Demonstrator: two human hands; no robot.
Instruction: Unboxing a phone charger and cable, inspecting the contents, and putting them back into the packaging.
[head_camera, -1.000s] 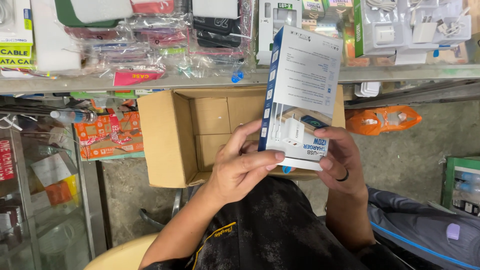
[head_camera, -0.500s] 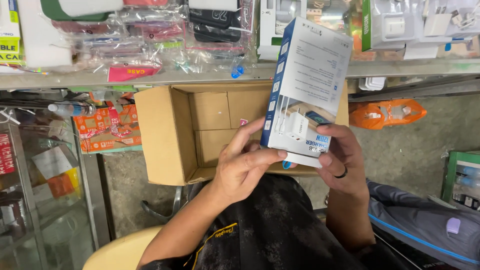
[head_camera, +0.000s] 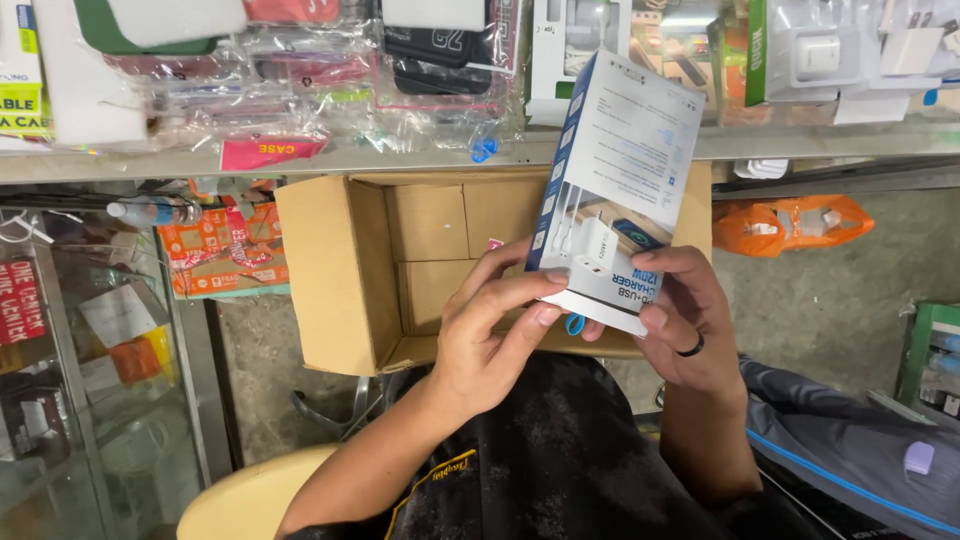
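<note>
Blocking the open cardboard carton (head_camera: 340, 290) behind (glass counter (head_camera: 400, 160) beyond): white-and-blue charger box (head_camera: 620, 190), both hands pinching its lower end.

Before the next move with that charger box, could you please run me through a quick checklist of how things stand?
1. Both hands on the white-and-blue box: ok, left hand and right hand grip its lower end.
2. Box upright: not ok, tilted.
3. Box closed: cannot tell.
4. Cardboard carton open below: ok.
5. Room in the carton: ok, mostly bare inside.
6. Ring snagging the box: ok, apart.
</note>
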